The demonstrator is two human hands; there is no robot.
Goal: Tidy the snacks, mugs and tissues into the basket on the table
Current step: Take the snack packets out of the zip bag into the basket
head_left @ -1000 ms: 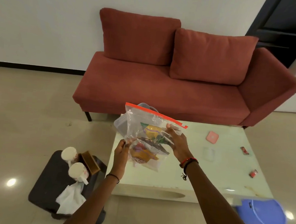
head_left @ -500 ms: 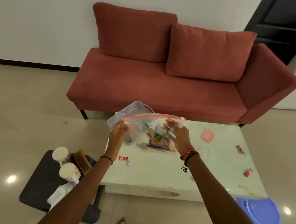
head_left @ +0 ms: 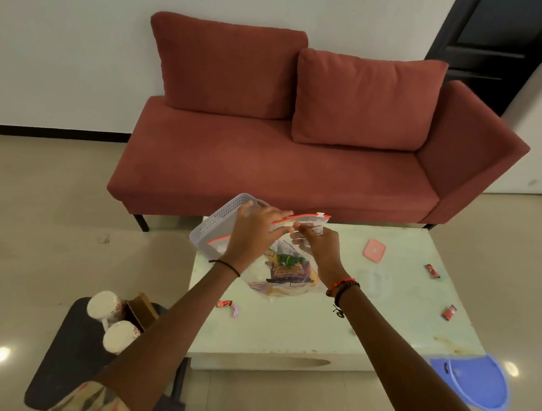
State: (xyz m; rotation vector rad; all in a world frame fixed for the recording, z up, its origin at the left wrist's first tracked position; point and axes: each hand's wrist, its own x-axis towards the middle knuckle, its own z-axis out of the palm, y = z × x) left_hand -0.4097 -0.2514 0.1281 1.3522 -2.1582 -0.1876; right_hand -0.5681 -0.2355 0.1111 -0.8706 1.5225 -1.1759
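Observation:
A clear zip bag of snacks with a red seal strip hangs over the pale green table. My left hand pinches the seal strip near its middle. My right hand pinches the strip just to the right of it. Behind the bag, a grey perforated basket stands on the table's far left corner. Small snack packets lie on the table: one red and one pink at the front left, two red at the right. Two white mugs stand on a dark stool.
A red sofa stands behind the table. The dark stool at the lower left also holds a brown box. A pink square item lies on the table. A blue lid lies on the floor at the right.
The bag has dropped from held high to low over the table near the basket. My left hand moved right along the seal strip, close to my right hand.

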